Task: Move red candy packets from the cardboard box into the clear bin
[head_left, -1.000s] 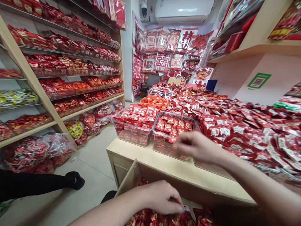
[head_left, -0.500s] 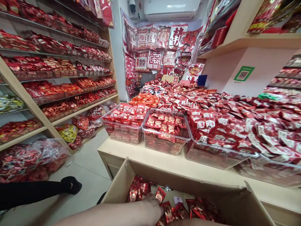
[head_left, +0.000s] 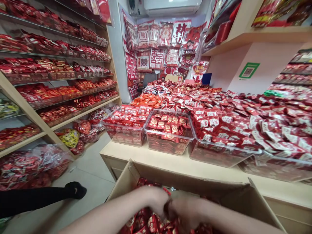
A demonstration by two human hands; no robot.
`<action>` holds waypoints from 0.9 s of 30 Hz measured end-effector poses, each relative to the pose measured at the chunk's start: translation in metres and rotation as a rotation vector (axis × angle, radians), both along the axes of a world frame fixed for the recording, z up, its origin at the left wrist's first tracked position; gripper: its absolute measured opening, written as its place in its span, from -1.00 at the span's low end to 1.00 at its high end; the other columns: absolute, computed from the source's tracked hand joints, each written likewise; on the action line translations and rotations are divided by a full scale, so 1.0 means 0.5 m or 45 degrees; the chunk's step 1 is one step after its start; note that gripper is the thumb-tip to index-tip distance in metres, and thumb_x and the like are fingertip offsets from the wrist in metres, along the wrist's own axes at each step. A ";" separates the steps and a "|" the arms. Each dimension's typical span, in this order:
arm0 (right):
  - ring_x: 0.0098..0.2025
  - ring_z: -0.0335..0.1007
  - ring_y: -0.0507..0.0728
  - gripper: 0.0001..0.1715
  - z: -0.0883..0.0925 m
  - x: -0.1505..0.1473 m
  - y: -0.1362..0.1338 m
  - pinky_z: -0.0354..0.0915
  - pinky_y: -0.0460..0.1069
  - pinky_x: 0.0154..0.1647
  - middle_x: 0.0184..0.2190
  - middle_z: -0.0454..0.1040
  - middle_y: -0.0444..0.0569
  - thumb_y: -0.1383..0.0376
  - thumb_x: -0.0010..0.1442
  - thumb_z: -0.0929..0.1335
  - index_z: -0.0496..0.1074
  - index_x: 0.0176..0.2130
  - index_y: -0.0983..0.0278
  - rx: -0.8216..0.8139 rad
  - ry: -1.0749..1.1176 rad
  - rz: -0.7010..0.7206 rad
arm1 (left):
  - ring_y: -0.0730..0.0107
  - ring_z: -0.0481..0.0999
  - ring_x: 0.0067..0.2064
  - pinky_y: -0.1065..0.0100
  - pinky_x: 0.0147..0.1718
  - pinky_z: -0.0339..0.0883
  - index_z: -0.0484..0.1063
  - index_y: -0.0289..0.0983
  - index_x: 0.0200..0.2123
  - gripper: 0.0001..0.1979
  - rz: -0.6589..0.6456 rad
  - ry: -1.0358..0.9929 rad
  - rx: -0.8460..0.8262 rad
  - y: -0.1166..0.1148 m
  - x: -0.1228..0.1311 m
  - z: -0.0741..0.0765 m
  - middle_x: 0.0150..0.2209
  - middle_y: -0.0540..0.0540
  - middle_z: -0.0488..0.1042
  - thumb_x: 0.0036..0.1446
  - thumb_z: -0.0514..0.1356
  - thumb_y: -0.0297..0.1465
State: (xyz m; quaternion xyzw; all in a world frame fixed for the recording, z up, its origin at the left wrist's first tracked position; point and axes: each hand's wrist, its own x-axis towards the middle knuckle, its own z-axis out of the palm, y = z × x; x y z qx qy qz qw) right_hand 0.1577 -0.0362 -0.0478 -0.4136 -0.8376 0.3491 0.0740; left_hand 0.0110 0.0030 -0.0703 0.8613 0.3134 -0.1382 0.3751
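1 white air conditioner hangs above packaged wall decorations, with 1 green-framed QR code farther right.

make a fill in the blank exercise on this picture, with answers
The left hand and right hand reach into a box made of ____.
The border around the QR code is coloured ____.
The air conditioner is coloured ____.
The shoe at lower left is coloured ____.

Missing words: cardboard; green; white; black.
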 end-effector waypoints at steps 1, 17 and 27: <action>-0.56 0.29 0.00 -0.94 0.026 0.007 0.015 0.23 -0.11 -0.55 -0.61 0.38 -0.18 0.31 -0.12 0.38 0.41 -0.51 0.26 -0.076 -0.071 0.062 | 0.31 0.38 -0.54 0.30 -0.50 0.25 0.45 -0.22 -0.52 -0.77 0.055 -0.199 -0.113 0.013 -0.004 0.033 -0.58 -0.02 0.41 -0.36 0.29 -0.28; -0.53 0.26 -0.06 -0.69 0.134 0.052 0.066 0.24 -0.12 -0.52 -0.54 0.34 -0.16 0.20 -0.13 0.39 0.26 -0.43 0.35 -0.508 0.908 -0.739 | 0.52 0.37 -0.49 0.45 -0.48 0.24 0.16 -0.28 0.02 -0.48 0.730 -1.188 -0.678 0.015 -0.001 0.125 -0.45 -0.06 0.44 -0.04 0.16 -0.33; -0.48 0.31 -0.04 -0.60 0.127 0.041 0.060 0.25 -0.10 -0.43 -0.51 0.39 -0.16 0.23 -0.20 0.43 0.23 -0.38 0.31 -0.588 1.016 -0.740 | 0.43 0.43 -0.40 0.41 -0.39 0.21 0.00 -0.28 0.04 -0.41 0.869 -1.345 -0.596 0.012 -0.003 0.115 -0.43 -0.09 0.45 -0.05 0.18 -0.34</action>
